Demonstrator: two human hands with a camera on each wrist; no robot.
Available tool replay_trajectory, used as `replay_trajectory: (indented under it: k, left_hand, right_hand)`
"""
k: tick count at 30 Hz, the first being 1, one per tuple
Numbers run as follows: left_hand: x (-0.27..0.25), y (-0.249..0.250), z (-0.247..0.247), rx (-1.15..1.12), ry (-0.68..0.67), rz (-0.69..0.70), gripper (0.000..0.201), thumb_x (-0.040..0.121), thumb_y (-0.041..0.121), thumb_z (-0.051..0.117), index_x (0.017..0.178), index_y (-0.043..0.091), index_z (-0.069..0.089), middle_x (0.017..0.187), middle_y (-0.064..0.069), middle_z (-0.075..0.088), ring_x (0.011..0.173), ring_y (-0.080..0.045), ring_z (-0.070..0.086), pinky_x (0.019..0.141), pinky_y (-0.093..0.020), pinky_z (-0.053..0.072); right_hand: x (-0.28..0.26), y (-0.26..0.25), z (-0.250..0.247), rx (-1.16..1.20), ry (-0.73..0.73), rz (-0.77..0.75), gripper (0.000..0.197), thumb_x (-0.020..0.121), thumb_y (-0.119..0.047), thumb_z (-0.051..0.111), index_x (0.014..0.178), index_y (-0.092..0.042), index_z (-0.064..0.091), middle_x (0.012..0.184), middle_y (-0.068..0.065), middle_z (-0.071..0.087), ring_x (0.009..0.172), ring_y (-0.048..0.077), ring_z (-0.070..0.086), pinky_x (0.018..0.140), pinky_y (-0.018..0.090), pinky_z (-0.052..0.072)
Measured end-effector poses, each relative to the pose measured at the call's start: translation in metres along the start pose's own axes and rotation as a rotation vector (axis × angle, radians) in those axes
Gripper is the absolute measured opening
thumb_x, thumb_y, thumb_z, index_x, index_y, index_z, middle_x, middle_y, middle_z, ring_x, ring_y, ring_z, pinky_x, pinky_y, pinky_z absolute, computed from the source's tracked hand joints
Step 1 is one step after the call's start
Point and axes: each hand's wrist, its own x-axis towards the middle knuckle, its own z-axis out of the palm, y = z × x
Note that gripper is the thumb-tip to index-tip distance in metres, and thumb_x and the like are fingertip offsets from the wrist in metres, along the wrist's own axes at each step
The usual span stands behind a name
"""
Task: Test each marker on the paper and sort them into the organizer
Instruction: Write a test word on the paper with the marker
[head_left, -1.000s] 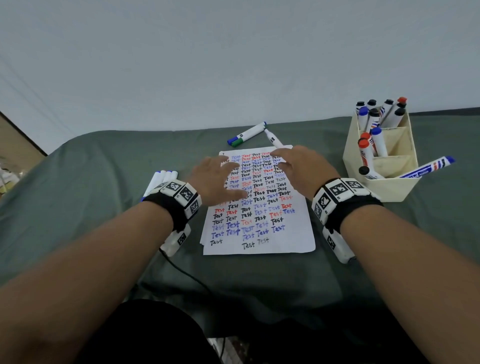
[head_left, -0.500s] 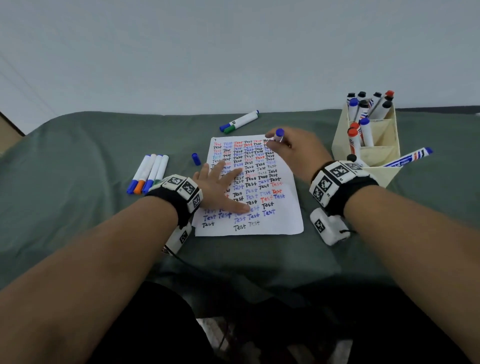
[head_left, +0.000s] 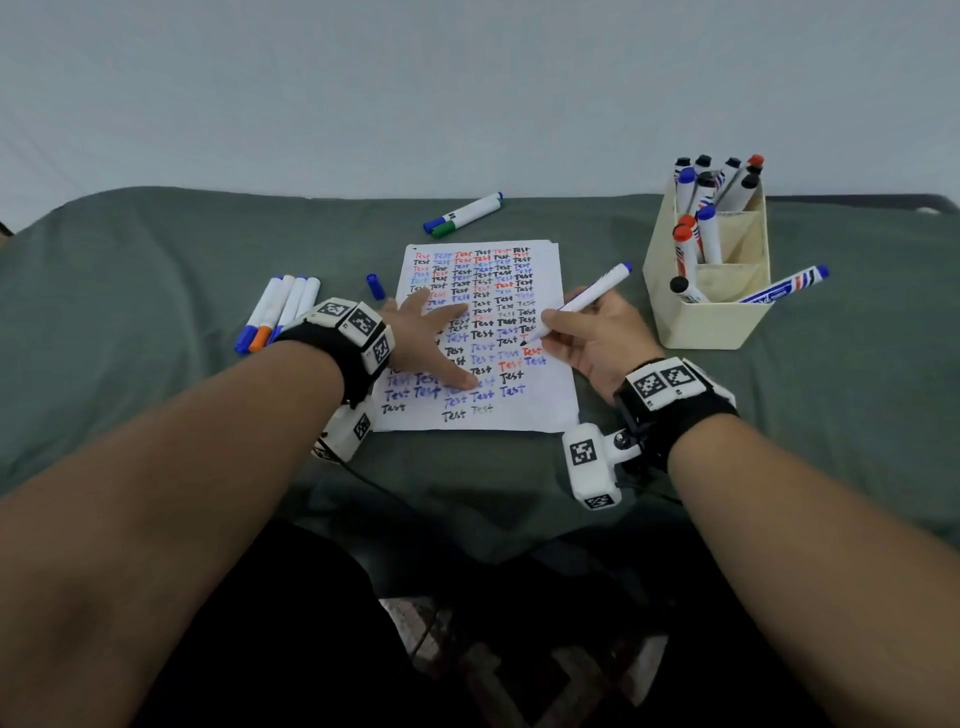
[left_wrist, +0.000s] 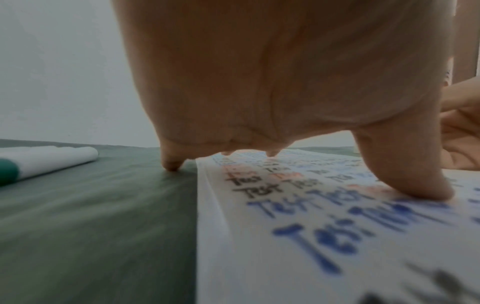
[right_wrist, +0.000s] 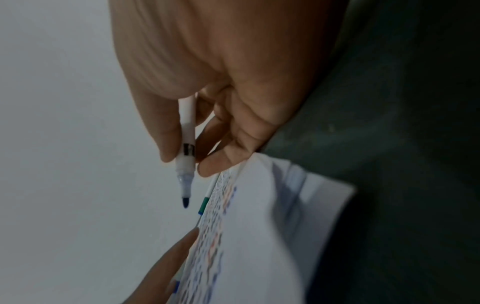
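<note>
Green cloth (head_left: 156, 270) covers the work surface below a pale wall, with a sheet of paper (head_left: 540, 410) filled with rows of the word "Test" in black, blue and red at its centre. A person's left hand (head_left: 426, 338) lies flat on the paper, fingers (left_wrist: 405, 176) spread and straight, pressing it down. The right hand (head_left: 592, 338) pinches an uncapped blue marker (head_left: 587, 299) between thumb and fingers, its tip just above or at the sheet's right side; contact cannot be told. A loose blue cap (head_left: 375, 286) lies just left of the paper. Four capped markers (head_left: 275, 312) lie side by side farther left, and two more (head_left: 462, 214) beyond the paper's top edge. To the right, a cream organizer (head_left: 711, 322) holds upright markers in its compartments, with one striped marker (head_left: 784, 285) leaning over its right rim.
</note>
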Motion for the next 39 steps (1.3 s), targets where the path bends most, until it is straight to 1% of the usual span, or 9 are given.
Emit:
replay_trajectory:
  k: [2, 4, 7, 10, 15, 20, 25, 34, 39]
  left_hand:
    - [-0.002, 0.001, 0.002, 0.006, 0.016, -0.007, 0.131, 0.047, 0.098, 0.056, 0.150, 0.057, -0.013, 0.165, 0.006, -0.023, 0.151, -0.039, -0.017, 0.116, -0.068, 0.003]
    - [-0.002, 0.003, 0.005, 0.026, 0.044, 0.017, 0.123, 0.058, 0.094, 0.058, 0.151, 0.057, -0.012, 0.164, 0.008, -0.026, 0.149, -0.038, -0.025, 0.116, -0.069, -0.003]
    - [-0.002, 0.010, 0.008, 0.095, 0.091, 0.090, 0.112, 0.066, 0.092, 0.055, 0.151, 0.057, -0.009, 0.165, 0.008, -0.025, 0.149, -0.036, -0.027, 0.117, -0.068, -0.007]
    - [-0.002, 0.016, 0.012, 0.080, 0.043, 0.114, 0.117, 0.059, 0.098, 0.047, 0.151, 0.057, -0.012, 0.165, 0.007, -0.025, 0.150, -0.035, -0.024, 0.118, -0.066, -0.005]
    - [0.002, 0.016, 0.020, 0.058, 0.011, 0.105, 0.125, 0.049, 0.103, 0.044, 0.147, 0.058, -0.019, 0.161, 0.009, -0.033, 0.149, -0.033, -0.028, 0.115, -0.070, -0.007]
    - [0.004, 0.014, 0.022, 0.054, -0.007, 0.104, 0.127, 0.043, 0.106, 0.041, 0.144, 0.060, -0.023, 0.159, 0.011, -0.037, 0.148, -0.032, -0.031, 0.112, -0.073, -0.008]
    - [0.006, 0.015, 0.021, 0.053, -0.020, 0.103, 0.130, 0.040, 0.107, 0.040, 0.143, 0.060, -0.024, 0.159, 0.010, -0.038, 0.148, -0.032, -0.031, 0.112, -0.073, -0.008]
    - [0.006, 0.016, 0.022, 0.059, -0.036, 0.104, 0.138, 0.030, 0.111, 0.036, 0.142, 0.060, -0.026, 0.158, 0.011, -0.039, 0.147, -0.033, -0.033, 0.111, -0.074, -0.007]
    - [0.006, 0.015, 0.022, 0.051, -0.036, 0.104, 0.137, 0.031, 0.111, 0.037, 0.141, 0.061, -0.027, 0.158, 0.011, -0.039, 0.147, -0.032, -0.033, 0.111, -0.074, -0.008]
  right_hand:
    - [-0.002, 0.001, -0.004, 0.006, -0.006, -0.019, 0.031, 0.084, 0.006, 0.075, 0.095, -0.011, 0.053, 0.085, 0.010, 0.066, 0.083, 0.029, 0.074, 0.074, 0.033, 0.061]
    - [-0.003, 0.004, -0.007, -0.004, -0.009, -0.042, 0.030, 0.082, 0.007, 0.077, 0.092, -0.012, 0.056, 0.079, 0.007, 0.066, 0.080, 0.028, 0.074, 0.069, 0.030, 0.060]
    - [-0.003, 0.006, -0.008, -0.060, 0.002, -0.066, 0.028, 0.078, 0.007, 0.080, 0.088, -0.011, 0.061, 0.074, 0.006, 0.065, 0.074, 0.027, 0.072, 0.064, 0.028, 0.058]
    - [-0.002, 0.008, -0.006, -0.142, 0.017, -0.075, 0.028, 0.076, 0.007, 0.082, 0.085, -0.010, 0.061, 0.073, 0.006, 0.065, 0.073, 0.026, 0.069, 0.064, 0.028, 0.058]
    - [0.000, 0.010, -0.007, -0.280, 0.034, -0.100, 0.026, 0.075, 0.001, 0.082, 0.082, -0.012, 0.062, 0.075, 0.006, 0.065, 0.072, 0.026, 0.065, 0.074, 0.037, 0.059]
    - [0.001, 0.013, -0.008, -0.407, 0.034, -0.142, 0.024, 0.073, -0.008, 0.086, 0.080, -0.016, 0.064, 0.071, 0.003, 0.067, 0.064, 0.019, 0.066, 0.066, 0.030, 0.060]
    - [0.003, 0.013, -0.009, -0.497, 0.020, -0.152, 0.023, 0.075, -0.013, 0.085, 0.083, -0.017, 0.064, 0.071, 0.001, 0.069, 0.067, 0.020, 0.068, 0.074, 0.039, 0.061]
    - [-0.003, 0.012, -0.007, -0.509, 0.020, -0.166, 0.022, 0.077, -0.009, 0.084, 0.083, -0.014, 0.063, 0.068, 0.000, 0.068, 0.063, 0.015, 0.067, 0.065, 0.026, 0.058]
    - [-0.005, 0.010, -0.008, -0.509, 0.020, -0.181, 0.022, 0.078, -0.011, 0.085, 0.081, -0.016, 0.063, 0.073, 0.004, 0.068, 0.067, 0.017, 0.067, 0.071, 0.035, 0.060]
